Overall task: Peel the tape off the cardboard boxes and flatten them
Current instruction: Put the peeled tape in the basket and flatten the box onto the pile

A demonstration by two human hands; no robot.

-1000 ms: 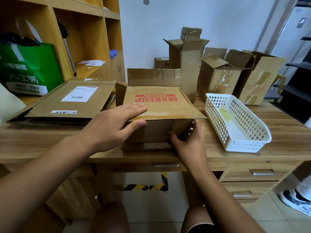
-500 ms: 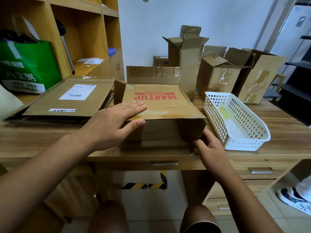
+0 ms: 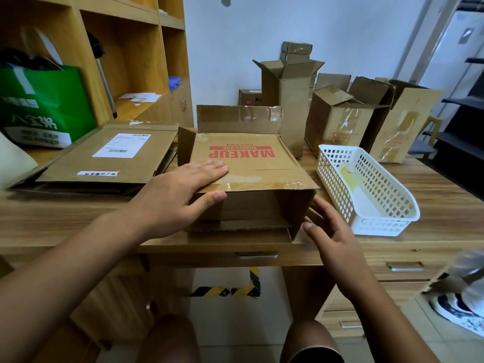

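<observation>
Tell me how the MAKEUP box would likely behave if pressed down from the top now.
The MAKEUP box would probably fold flat easily: its near end is open, with nothing visible inside. Likely light for its size, being thin cardboard. The glossy tape strip along its front edge, beside the left hand, may feel slippery.

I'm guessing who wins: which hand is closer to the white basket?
Right. The right hand sits just left of the white basket; the left hand rests on the MAKEUP box, farther away.

office/storeroom — wooden desk [image 3: 78,218] with drawers | shelving unit [image 3: 146,48] | opened cardboard boxes [image 3: 337,121]
</observation>
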